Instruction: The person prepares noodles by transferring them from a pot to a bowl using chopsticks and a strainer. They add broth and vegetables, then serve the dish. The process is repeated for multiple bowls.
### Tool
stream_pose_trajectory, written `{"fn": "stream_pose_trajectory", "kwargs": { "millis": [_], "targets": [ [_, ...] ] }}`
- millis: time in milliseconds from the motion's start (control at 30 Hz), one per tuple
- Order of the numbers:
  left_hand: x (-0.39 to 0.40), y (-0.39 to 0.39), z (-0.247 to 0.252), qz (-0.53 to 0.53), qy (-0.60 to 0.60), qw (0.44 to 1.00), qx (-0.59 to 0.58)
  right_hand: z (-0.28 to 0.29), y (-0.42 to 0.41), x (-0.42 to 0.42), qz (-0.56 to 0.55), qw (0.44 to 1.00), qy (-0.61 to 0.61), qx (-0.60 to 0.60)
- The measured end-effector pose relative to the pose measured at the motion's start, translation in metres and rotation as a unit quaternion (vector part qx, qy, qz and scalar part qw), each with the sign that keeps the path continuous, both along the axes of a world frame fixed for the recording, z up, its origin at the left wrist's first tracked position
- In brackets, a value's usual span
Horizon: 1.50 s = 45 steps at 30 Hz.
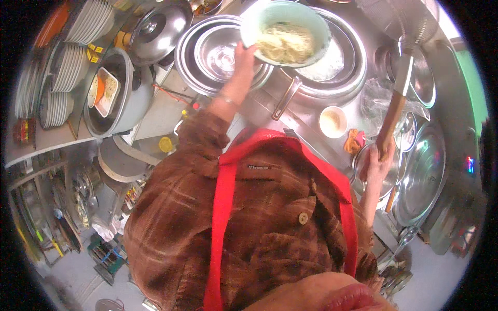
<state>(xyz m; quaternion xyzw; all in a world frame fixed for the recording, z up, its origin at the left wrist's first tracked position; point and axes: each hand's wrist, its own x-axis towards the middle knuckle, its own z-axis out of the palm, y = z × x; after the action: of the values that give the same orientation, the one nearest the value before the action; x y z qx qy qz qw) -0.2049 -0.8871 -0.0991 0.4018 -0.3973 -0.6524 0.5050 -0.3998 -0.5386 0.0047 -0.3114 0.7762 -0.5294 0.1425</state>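
Note:
My left hand (245,64) grips the near-left rim of a pale green bowl (317,23), with its thumb at the rim. Pale yellow strands, which look like noodles, (286,42) lie inside the bowl. It is above a wide steel pan (360,62) holding something white, and beside nested steel bowls (190,79). On the right, my right hand (379,161) is closed around the wooden handle (391,116) of a wire-mesh strainer (393,17). The strainer's mesh reaches the far right of the counter.
A small white bowl (332,122) of pale contents and an orange cloth (353,142) sit near the right hand. Clear plastic wrap (377,99) and a glass lid (422,175) are farther right. At left are a lidded pan (161,31), a large pot (138,93) and stacked plates (72,70).

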Motion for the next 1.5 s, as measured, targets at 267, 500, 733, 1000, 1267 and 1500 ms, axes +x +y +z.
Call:
{"fn": "stream_pose_trajectory", "kwargs": {
  "millis": [267,500,733,1000,1267,1500],
  "targets": [
    [0.1,-0.021,0.009,0.071,-0.137,0.988,0.004,-0.092,0.008,-0.049,0.033,0.988,0.082,0.128],
    [0.137,-0.027,-0.013,0.115,-0.115,0.986,0.024,-0.108,-0.032,-0.058,0.046,0.925,0.2,0.321],
    [0.144,-0.013,-0.002,0.126,-0.084,0.988,0.038,-0.121,-0.046,-0.034,0.128,0.919,-0.359,0.103],
    [0.152,-0.005,0.018,0.133,-0.136,0.981,0.043,-0.091,-0.037,-0.014,0.103,0.85,-0.515,0.025],
    [0.142,-0.015,-0.006,0.12,-0.107,0.986,0.036,-0.051,-0.022,-0.005,0.098,0.89,-0.445,0.015],
    [0.115,-0.013,-0.022,0.106,-0.168,0.979,0.04,-0.018,-0.01,0.011,0.169,0.93,-0.323,0.047]
  ]
}}
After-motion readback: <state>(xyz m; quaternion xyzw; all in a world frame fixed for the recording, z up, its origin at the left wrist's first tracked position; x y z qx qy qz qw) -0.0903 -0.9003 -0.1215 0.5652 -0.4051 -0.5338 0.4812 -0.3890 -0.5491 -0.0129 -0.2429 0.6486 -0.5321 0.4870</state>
